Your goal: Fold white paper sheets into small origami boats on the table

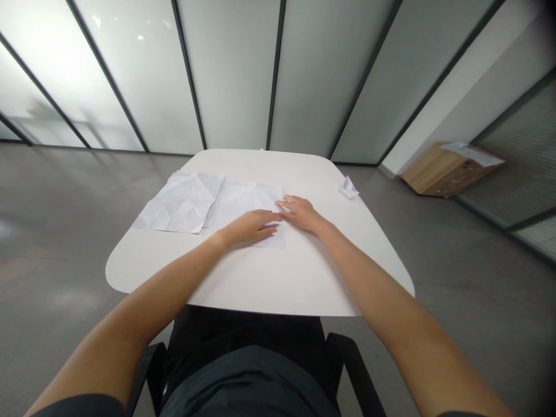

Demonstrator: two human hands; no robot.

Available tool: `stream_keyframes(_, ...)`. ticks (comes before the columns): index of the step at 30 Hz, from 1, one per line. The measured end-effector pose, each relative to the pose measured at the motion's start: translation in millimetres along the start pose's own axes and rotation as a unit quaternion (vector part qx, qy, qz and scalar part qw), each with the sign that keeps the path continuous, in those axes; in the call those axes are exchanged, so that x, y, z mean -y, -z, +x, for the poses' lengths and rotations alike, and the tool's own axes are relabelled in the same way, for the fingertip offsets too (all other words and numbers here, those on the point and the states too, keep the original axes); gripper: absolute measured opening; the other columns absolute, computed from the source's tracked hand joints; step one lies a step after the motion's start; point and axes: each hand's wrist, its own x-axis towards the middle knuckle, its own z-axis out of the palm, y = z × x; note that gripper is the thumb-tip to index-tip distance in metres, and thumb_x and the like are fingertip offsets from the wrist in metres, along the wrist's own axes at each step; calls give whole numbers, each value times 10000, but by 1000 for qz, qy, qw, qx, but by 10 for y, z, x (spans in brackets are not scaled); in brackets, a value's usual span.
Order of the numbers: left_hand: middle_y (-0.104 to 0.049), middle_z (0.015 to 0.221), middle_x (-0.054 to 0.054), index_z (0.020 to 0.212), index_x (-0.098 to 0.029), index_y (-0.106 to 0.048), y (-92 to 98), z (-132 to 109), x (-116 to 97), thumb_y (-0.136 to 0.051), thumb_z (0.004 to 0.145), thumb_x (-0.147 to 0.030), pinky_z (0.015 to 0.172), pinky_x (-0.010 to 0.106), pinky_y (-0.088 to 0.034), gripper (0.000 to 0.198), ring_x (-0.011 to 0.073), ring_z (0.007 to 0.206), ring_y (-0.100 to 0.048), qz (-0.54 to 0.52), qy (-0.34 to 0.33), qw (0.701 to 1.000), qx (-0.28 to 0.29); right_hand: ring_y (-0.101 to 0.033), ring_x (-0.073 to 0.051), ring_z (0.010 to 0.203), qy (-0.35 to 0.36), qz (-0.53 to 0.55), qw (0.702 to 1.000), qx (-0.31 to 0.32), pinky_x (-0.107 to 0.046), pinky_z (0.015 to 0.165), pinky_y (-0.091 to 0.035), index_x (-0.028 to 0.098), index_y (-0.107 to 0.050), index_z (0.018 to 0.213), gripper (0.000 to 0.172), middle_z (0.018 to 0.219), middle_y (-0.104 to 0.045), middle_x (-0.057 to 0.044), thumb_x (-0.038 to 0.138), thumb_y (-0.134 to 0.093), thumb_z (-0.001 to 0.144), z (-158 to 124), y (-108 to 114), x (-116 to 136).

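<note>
A creased white sheet of paper [247, 200] lies on the white table [269, 284] in front of me. My left hand [255, 226] rests palm down on the sheet, its fingers stretched out to the right. On the sheet's right edge lies my right hand [300, 212], flat, with fingers spread and pointing left. The fingertips of both hands meet or nearly meet. Part of the sheet is hidden under my hands. To the left is a stack of creased papers [185, 202], its right edge close to the sheet.
A small folded paper piece [348, 187] sits near the table's right edge. Beyond the table stand frosted glass panels [234, 75]. A cardboard box [447, 169] is on the floor at the right. Chair armrests [354, 370] flank my lap.
</note>
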Motion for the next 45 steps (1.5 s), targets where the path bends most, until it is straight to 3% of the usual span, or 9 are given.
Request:
stream_keyframes(3, -665, 1476, 75, 1426, -255, -649, 83, -29, 149, -489, 1076, -442, 1225, 437, -418, 428, 259, 1403, -578, 36, 40, 998, -40, -393, -368, 1561, -11, -8, 1000, 10, -560, 1277, -304, 355, -577, 1555, 584, 1683, -446, -67, 639, -475, 1056, -9, -15, -83)
stream_keyframes(6, -690, 1429, 104, 1434, -216, -647, 186, -131, 388, -500, 1061, -397, 1212, 449, -432, 440, 281, 1365, -604, 85, 132, 985, -78, -404, -352, 1557, 2, 3, 1000, 10, -503, 1295, -292, 307, -591, 1552, 593, 1671, -460, -95, 616, -495, 1056, -30, -11, -203)
stream_keyframes(12, -662, 1452, 161, 1526, -143, -559, 262, -361, 705, -574, 1012, -396, 1233, 460, -400, 573, 339, 1435, -535, 165, 240, 953, -78, -418, -350, 1548, 7, 24, 1000, 11, -511, 1286, -307, 268, -616, 1532, 578, 1664, -463, -129, 575, -544, 1047, -87, -5, -374)
stream_keyframes(16, -666, 1429, 205, 1554, -89, -502, 231, -370, 709, -561, 1020, -435, 1199, 476, -426, 639, 369, 1402, -563, 182, 268, 944, -64, -421, -337, 1547, 19, 44, 999, 2, -519, 1279, -326, 244, -580, 1554, 599, 1648, -488, -125, 542, -573, 1034, -87, -26, -416)
stream_keyframes(20, -693, 1396, 184, 1549, -141, -510, 195, -339, 672, -562, 1016, -394, 1135, 459, -475, 592, 349, 1312, -636, 150, 279, 946, -65, -435, -334, 1538, 21, 63, 998, -10, -544, 1290, -313, 221, -546, 1563, 640, 1630, -512, -121, 527, -614, 1006, -67, -59, -430)
stream_keyframes(26, -723, 1368, 131, 1523, -219, -549, 156, -324, 649, -610, 983, -358, 1090, 458, -496, 561, 348, 1280, -652, 113, 299, 943, -96, -342, -373, 1588, -11, 62, 998, -2, -532, 1317, -266, 119, -541, 1558, 705, 1680, -420, -182, 563, -600, 1012, -88, -87, -430)
stream_keyframes(33, -748, 1322, 111, 1486, -260, -599, 177, -305, 560, -659, 942, -279, 1081, 444, -508, 547, 330, 1235, -683, 56, 301, 942, -135, -337, -366, 1592, -11, 83, 996, -6, -560, 1315, -269, 190, -577, 1543, 633, 1685, -423, -147, 547, -602, 1021, -91, -113, -450)
stream_keyframes(40, -741, 1333, 91, 1485, -261, -592, 206, -302, 625, -632, 872, -104, 1027, 396, -544, 634, 225, 944, -748, -30, 310, 930, -196, -367, -367, 1577, -7, 68, 998, -5, -559, 1309, -286, 176, -585, 1535, 591, 1661, -460, -149, 481, -582, 1029, -84, -94, -420)
stream_keyframes(45, -714, 1379, 111, 1486, -226, -581, 198, -307, 699, -659, 787, -53, 963, 368, -578, 725, 191, 893, -750, -122, 331, 906, -233, -403, -373, 1554, -2, 67, 998, -11, -579, 1297, -303, 175, -605, 1516, 569, 1635, -492, -158, 453, -597, 1020, -102, -58, -391)
